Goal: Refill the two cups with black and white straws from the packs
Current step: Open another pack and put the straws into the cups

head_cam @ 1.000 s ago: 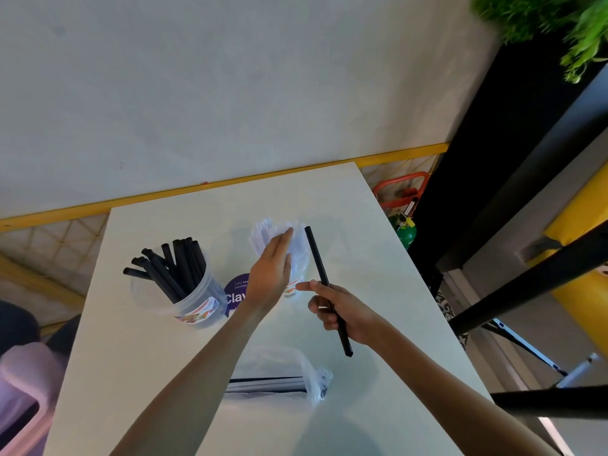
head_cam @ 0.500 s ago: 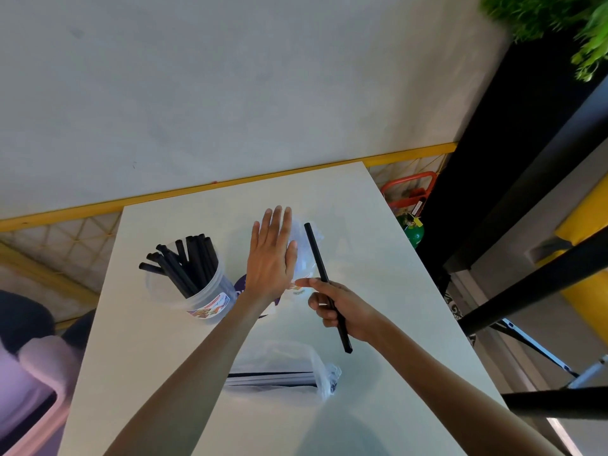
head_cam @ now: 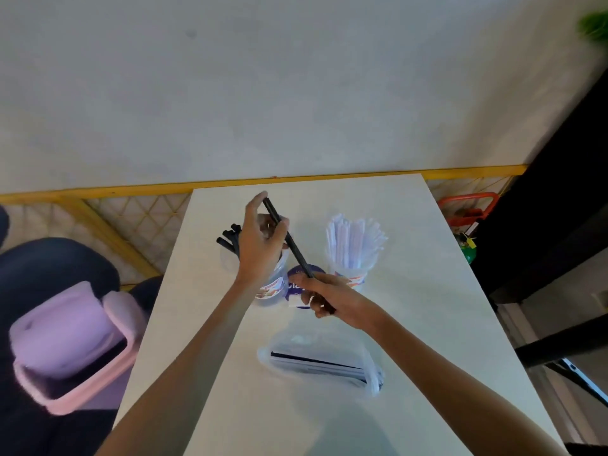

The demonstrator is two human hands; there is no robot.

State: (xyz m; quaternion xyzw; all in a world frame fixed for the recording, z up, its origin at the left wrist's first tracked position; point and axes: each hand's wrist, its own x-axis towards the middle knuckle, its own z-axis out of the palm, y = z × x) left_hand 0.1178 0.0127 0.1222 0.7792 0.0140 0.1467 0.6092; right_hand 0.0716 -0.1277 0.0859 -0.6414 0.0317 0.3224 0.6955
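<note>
A single black straw (head_cam: 296, 255) slants over the white table (head_cam: 427, 307). My right hand (head_cam: 332, 296) grips its lower end. My left hand (head_cam: 260, 245) hovers over the clear cup of black straws (head_cam: 274, 289) and pinches the straw's upper part between thumb and fingers. Several black straws (head_cam: 228, 238) stick out to the left of that hand. To the right stands a second clear cup (head_cam: 357, 279) packed with white straws (head_cam: 353, 241). Nearer to me lies a clear plastic pack (head_cam: 322, 366) with a few dark straws inside.
A round purple label (head_cam: 301, 274) lies between the two cups. A pink bin (head_cam: 65, 350) stands on the floor off the table's left edge. Red and green items (head_cam: 467, 218) sit beyond the right edge, beside dark furniture (head_cam: 559, 192).
My left hand left the white-straw cup and moved over the black-straw cup, taking hold of the straw's top. My right hand swung the black straw leftward toward that cup.
</note>
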